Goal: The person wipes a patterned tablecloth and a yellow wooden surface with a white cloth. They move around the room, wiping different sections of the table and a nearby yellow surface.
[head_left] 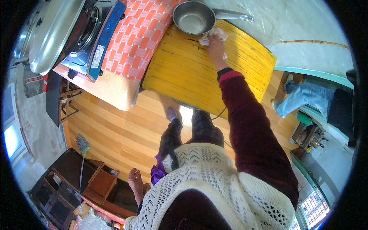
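My right hand [216,50] is closed on a crumpled pale pinkish cloth [216,35] and presses it onto the yellow slatted tabletop [184,73]. Just beyond and left of that hand sits a grey metal saucepan [193,18], its handle pointing right along the wall. My left hand [135,181] hangs low by my side, away from the table, with loosely bent fingers and nothing visible in it. A bunched purple cloth [157,173] hangs at my waist beside it.
At the far left, a gas stove [90,57] carries a large lidded pan [55,36]. An orange-and-white checked cover [130,38] adjoins the yellow table. Another person's jeans-clad legs [306,99] show at right. A duster [82,145] leans near the wooden cabinet [101,184].
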`<action>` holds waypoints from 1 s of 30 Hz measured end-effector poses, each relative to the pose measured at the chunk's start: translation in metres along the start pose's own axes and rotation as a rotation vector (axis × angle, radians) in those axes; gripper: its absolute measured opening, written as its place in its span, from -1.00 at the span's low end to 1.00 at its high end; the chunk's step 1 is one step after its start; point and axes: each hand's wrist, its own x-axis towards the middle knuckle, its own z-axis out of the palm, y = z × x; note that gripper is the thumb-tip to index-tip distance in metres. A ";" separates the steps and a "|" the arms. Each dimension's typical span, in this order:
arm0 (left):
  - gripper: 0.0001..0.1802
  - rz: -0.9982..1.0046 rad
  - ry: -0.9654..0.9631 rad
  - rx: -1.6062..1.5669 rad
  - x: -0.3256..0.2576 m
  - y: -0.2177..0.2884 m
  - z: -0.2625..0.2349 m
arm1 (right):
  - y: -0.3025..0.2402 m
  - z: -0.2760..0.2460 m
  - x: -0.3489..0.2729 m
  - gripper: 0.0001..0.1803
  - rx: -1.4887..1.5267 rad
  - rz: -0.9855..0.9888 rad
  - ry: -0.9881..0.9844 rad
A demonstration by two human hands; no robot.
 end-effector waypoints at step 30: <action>-0.73 0.218 -0.049 0.043 0.020 -0.021 -0.013 | -0.116 -0.024 -0.124 -0.79 0.139 -0.379 -0.235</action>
